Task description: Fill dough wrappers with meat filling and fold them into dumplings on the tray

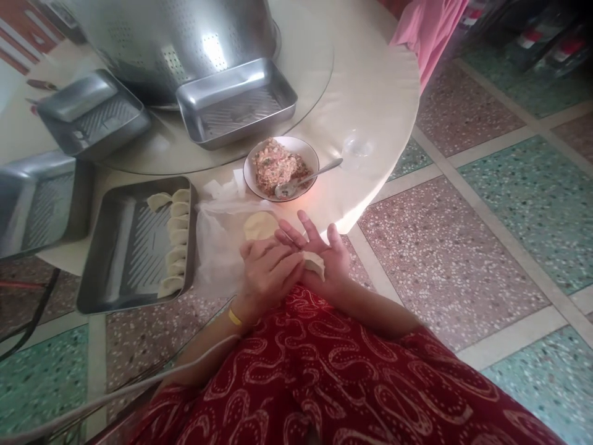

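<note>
Dumpling (315,264), head view: found lying on the upturned palm of the right hand (328,256), just off the near edge of the table (377,80). Right-hand fingers extended and spread, not clasping the piece. Left hand (269,269), yellow band (234,317) at its wrist, is laid across the right palm, fingers together and slightly bent, fingertips against the dumpling's left end; whether its thumb pinches the dough cannot be told, being hidden. At the table's near edge, just beyond the left hand, a round dough wrapper (259,226) lies on a plastic sheet (215,244). Farther in from that edge stands a white bowl (304,148) of minced filling (275,162), a spoon (319,175) resting in it with its handle over the rim toward the table's right edge. Left of the sheet, a metal tray (123,238) juts past the table's near edge; formed dumplings (178,237) line its right wall, one more set beside the far end of the row. Toward the table's far side stands a perforated metal pot (185,46)
</note>
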`<state>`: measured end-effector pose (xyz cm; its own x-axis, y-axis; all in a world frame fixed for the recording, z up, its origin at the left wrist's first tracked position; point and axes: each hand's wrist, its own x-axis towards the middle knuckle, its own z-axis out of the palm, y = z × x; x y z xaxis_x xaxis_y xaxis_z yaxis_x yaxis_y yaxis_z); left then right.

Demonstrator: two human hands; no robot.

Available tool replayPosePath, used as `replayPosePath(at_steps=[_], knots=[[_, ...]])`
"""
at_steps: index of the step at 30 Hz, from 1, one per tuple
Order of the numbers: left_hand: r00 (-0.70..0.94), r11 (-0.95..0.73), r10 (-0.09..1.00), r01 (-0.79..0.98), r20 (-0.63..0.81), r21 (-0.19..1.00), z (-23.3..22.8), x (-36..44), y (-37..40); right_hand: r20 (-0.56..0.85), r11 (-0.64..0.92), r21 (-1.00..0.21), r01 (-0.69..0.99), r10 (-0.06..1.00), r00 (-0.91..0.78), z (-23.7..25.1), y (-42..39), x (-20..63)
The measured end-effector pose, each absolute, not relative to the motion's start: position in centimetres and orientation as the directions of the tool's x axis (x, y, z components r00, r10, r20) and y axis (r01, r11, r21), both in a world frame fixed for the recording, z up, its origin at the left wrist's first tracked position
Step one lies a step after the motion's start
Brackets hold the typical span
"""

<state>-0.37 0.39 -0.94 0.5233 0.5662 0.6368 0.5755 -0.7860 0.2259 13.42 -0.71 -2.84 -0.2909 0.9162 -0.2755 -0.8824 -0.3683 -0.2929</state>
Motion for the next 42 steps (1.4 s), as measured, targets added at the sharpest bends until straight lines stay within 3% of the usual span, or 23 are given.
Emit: replayPosePath(at_steps=[10, 23, 30, 42], knots=[[0.534, -0.807, 0.544, 0.543, 0.647, 0.230, -0.9, -0.4, 0.3, -0.291, -0.394, -0.200, -0.897, 0.898, -0.330, -2.3, -0.7, 13.3], [0.572, -0.830, 0.515, 0.518, 0.639, 0.206, -1.1, -0.7, 0.5, -0.361, -0.463, -0.189, -0.866, 0.853, -0.377, -1.6, -0.8, 13.5], [0.462, -0.717, 0.635, 0.652, 0.620, 0.248, -1.3, -0.9, 0.1, -0.279, -0.376, -0.256, -0.891, 0.911, -0.304, -2.3, -0.7, 13.7], [0.423, -0.682, 0.685, 0.658, 0.593, 0.318, -1.4, -1.0, -0.5, -0.285, -0.336, -0.297, -0.894, 0.925, -0.253, -2.4, -0.5, 13.5]])
